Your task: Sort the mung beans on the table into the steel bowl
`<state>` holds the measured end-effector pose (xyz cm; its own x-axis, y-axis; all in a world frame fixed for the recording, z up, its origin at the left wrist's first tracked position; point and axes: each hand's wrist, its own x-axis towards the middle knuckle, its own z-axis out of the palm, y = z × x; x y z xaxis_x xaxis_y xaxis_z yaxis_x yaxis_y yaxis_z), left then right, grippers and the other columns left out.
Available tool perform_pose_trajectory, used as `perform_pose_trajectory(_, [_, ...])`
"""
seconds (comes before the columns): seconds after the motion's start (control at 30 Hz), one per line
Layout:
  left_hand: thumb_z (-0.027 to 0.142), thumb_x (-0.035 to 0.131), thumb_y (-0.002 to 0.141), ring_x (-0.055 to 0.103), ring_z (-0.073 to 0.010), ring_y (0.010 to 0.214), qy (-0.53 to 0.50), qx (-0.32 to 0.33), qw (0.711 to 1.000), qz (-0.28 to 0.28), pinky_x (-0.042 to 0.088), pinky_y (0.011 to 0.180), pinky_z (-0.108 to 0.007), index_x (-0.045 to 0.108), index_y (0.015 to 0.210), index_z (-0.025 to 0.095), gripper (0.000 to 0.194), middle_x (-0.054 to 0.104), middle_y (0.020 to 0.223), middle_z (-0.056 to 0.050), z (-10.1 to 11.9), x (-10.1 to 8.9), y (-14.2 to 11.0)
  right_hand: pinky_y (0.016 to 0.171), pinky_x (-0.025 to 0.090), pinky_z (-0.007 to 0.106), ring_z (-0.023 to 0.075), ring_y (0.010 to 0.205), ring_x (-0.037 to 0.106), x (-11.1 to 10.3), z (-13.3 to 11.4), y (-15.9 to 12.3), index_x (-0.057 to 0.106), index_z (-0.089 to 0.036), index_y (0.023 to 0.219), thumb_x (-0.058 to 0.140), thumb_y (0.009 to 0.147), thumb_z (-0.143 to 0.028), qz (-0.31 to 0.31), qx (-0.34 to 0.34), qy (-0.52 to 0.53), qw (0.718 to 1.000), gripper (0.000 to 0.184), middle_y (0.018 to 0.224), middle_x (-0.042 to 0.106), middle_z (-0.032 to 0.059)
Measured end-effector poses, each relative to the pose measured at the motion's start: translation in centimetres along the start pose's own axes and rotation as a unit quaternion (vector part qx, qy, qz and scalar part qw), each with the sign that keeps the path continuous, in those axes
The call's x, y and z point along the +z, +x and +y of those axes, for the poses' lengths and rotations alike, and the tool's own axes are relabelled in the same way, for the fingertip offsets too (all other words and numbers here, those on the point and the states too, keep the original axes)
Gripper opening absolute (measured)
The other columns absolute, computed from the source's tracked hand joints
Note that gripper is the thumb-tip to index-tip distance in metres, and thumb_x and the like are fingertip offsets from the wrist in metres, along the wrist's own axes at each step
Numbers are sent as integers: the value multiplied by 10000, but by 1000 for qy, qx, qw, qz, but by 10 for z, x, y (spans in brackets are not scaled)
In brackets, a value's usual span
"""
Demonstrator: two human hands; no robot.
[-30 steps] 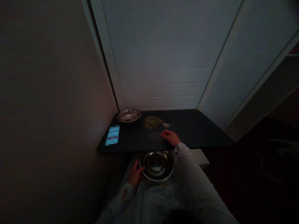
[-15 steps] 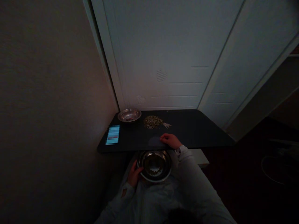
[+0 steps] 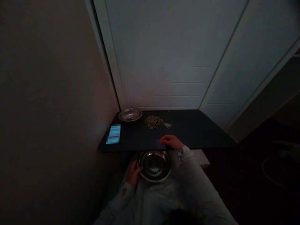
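Observation:
A shiny metal bowl [image 3: 155, 179] rests in my lap, just below the front edge of the black table [image 3: 199, 134]. My left hand [image 3: 134, 175] grips its left rim, thumb over the edge. Small greenish bits lie in its bottom. Above the table's front edge, my right hand [image 3: 172, 142] has its fingers pinched together. At its fingertips is a thin, faint grey flat piece [image 3: 155, 143], dim and hard to make out. Farther back lies a heap of small green-and-pale grains or seeds [image 3: 153, 122], with several pale slender pieces [image 3: 167, 125] at its right side.
A second, shallow metal bowl [image 3: 130, 115] stands at the table's back left. A lit phone [image 3: 113, 134], its screen blurred, lies in front of it. A pale door panel [image 3: 159, 47] rises behind the table, and a wall [image 3: 51, 93] stands close on the left.
The grey flat piece at my right fingertips looks fainter and smaller than before. Both hands and the bowl in my lap are almost where they were; the view has shifted slightly.

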<state>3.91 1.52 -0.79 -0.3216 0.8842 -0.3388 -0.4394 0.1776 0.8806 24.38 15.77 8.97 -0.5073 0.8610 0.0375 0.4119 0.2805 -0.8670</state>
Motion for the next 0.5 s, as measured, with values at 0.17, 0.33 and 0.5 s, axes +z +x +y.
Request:
perform_pose_trajectory(0.17, [184, 619, 531, 486, -231, 1005, 38, 45, 998, 29, 347, 862, -351, 563, 996, 177, 469, 606, 984, -73, -3, -7, 4, 578, 362, 222, 93, 588, 488, 1, -2, 7, 570, -152, 752, 545, 615, -383, 43, -2, 88, 995, 270, 616, 557, -12])
perform_pose_trajectory(0.33, [175, 603, 543, 496, -227, 993, 35, 44, 997, 59, 362, 843, -343, 573, 982, 185, 440, 622, 955, -58, -3, -15, 4, 582, 367, 229, 99, 590, 502, 22, -9, 27, 568, -177, 761, 497, 662, -358, 72, 3, 14, 997, 218, 633, 574, -7])
perform_pose_trajectory(0.5, [161, 601, 526, 520, -220, 954, 0, 21, 997, 68, 396, 798, -320, 570, 979, 168, 454, 614, 975, -60, 3, -14, 0, 609, 358, 238, 107, 627, 512, 45, -25, 36, 590, -218, 770, 485, 679, -386, 52, -25, -116, 992, 218, 677, 597, -16])
